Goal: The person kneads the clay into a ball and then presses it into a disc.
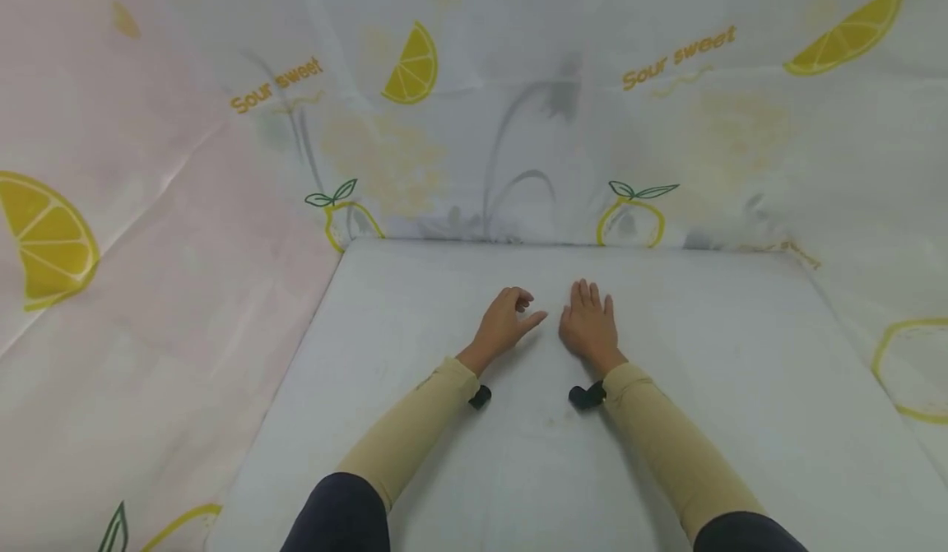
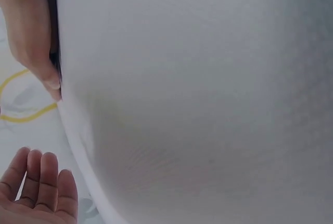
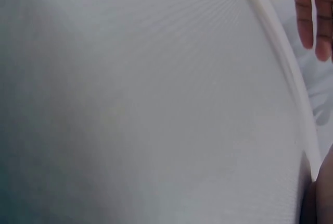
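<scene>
In the head view my left hand (image 1: 507, 322) is just over the white tabletop (image 1: 711, 420), fingers bent loosely and thumb pointing right towards the other hand. It holds nothing. Its fingers show palm side in the left wrist view. To its right, my right hand (image 1: 588, 326) lies palm down on the tabletop with straight fingers pointing away from me. The left wrist view catches this right hand (image 2: 34, 36) from the side, at the table surface. A small gap separates the two hands.
Black wrist cameras (image 1: 587, 396) sit under both wrists. Behind the table and along its sides hangs a pale sheet (image 1: 459, 141) printed with lemons and lettering. The table's back edge runs a short way beyond the fingertips.
</scene>
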Motion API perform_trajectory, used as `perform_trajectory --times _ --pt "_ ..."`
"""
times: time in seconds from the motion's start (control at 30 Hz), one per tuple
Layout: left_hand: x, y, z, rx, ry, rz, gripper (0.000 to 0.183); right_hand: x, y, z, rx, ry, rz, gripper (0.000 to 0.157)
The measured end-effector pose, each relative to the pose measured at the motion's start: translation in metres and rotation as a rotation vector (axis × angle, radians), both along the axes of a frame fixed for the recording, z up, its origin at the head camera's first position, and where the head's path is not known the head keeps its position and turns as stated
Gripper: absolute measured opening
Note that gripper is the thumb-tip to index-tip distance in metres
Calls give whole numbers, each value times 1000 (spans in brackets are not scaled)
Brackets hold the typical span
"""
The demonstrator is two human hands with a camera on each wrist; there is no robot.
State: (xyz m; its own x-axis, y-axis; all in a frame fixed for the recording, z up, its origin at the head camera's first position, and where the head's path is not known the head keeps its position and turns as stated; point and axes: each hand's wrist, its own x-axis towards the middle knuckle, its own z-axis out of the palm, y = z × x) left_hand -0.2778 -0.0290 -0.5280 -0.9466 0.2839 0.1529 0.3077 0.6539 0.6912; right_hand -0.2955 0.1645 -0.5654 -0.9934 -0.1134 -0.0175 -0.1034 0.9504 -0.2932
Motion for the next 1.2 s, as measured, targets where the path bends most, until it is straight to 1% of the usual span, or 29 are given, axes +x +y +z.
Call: perform_trajectory --times 0.13,0.3,0.43,0.63,0.77,0.9,1.03,1.2 --pt "1 -3 2 34 -28 13 44 1 -1 2 3 -10 -8 60" --pt "1 -10 -1 52 -51 43 47 4 -3 3 11 -17 -11 61" --pt "1 -15 -1 69 -83 61 49 6 -5 3 -7 -23 -16 63" --pt "1 -24 1 111 -99 95 51 7 -6 2 -11 -14 -29 64" --pt "1 -30 -1 114 -112 125 51 6 -6 -1 -4 -18 -34 63" --pt "2 -38 -1 133 -114 139 53 6 -6 1 0 -22 -37 63" --pt "2 -47 1 163 -99 141 54 3 -6 6 18 -28 -32 63" --pt "2 -58 0 159 -90 172 54 -1 -5 6 19 -41 -32 63"
